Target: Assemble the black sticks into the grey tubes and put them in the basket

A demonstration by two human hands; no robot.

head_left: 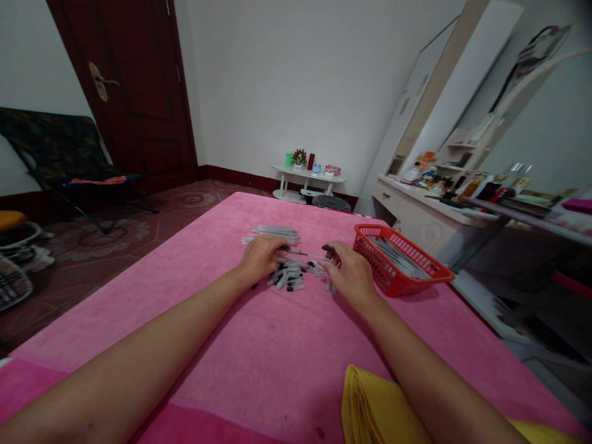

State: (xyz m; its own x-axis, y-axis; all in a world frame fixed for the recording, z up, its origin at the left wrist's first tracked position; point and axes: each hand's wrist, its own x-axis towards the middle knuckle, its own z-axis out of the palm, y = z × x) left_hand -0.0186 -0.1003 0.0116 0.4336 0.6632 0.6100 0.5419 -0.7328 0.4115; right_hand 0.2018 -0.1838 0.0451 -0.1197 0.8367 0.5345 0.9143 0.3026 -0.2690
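My left hand (263,254) is closed, thumb and fingers pinching a slim pen (296,251) whose dark, narrow end points right. Facing it, my right hand (354,271) has its thumb and fingers curled but apart, near a thin pale line by the pen's end; I cannot make out whether it touches anything. Below and between both hands lies a loose heap of clear and black pen caps (289,274) on the pink cloth. Just beyond my left hand, several clear pen barrels (275,233) lie side by side in a pile.
A red plastic basket (402,285) holding many thin pens or refills stands right of my right hand. Folded yellow cloth (379,404) lies under my right forearm. The pink cloth (222,370) covers the table. A cluttered dressing table (416,197) stands to the right.
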